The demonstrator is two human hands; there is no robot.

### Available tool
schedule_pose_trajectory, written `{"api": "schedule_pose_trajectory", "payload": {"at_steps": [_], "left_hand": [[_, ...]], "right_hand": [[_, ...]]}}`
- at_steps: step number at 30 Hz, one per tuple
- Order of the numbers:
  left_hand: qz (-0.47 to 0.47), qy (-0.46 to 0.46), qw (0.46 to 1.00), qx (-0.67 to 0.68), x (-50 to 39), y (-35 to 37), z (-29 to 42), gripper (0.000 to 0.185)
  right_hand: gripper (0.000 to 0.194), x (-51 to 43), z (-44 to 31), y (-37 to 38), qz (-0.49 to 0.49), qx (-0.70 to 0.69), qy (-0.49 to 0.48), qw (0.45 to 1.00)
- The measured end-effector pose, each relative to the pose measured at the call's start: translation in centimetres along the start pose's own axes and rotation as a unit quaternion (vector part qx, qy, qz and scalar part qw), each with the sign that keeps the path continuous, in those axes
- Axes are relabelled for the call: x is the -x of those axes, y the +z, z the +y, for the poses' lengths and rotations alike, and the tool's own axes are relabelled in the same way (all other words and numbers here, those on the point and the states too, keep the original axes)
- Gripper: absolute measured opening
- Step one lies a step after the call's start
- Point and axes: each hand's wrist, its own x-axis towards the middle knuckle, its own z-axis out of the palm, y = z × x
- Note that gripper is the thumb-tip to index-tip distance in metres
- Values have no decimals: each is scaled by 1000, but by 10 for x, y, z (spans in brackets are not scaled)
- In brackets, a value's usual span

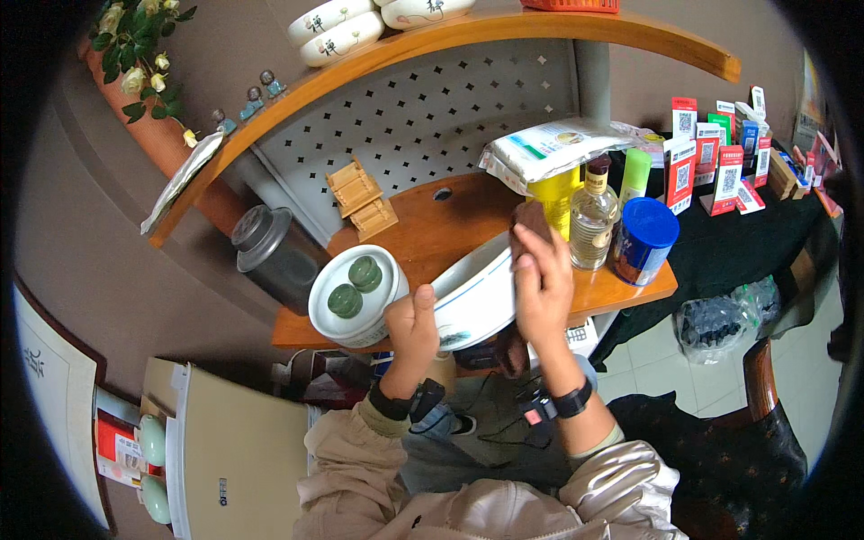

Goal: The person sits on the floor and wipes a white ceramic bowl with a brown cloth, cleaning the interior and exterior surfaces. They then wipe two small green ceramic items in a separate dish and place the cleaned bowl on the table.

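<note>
A white ceramic bowl [480, 304] with a blue line and a painted motif is tilted in the air above the shelf's front edge. My left hand [413, 331] grips its near left end, thumb over the rim. A brown cloth [531, 219] lies over the bowl's right end, and my right hand [545, 287] presses it against the bowl. Part of the cloth hangs below the bowl. Beside my left hand stands a round white ceramic container [358, 331] with two green stone-like pieces [345, 300] on its lid.
On the wooden shelf [432, 223] stand a dark canister [277, 253], small bamboo racks [364, 199], a glass bottle [594, 216], a blue-lidded can [644, 241] and a white plastic package [553, 152]. A curved upper shelf [472, 37] carries bowls. Payment-code stands [729, 179] cover the black-draped table at right.
</note>
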Motion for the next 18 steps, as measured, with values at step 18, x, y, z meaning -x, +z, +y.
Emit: {"api": "schedule_pose_trajectory", "payload": {"at_steps": [18], "left_hand": [[139, -19, 986, 96, -15, -14, 33, 69]], "right_hand": [[36, 51, -50, 32, -153, -538, 608, 564]]}}
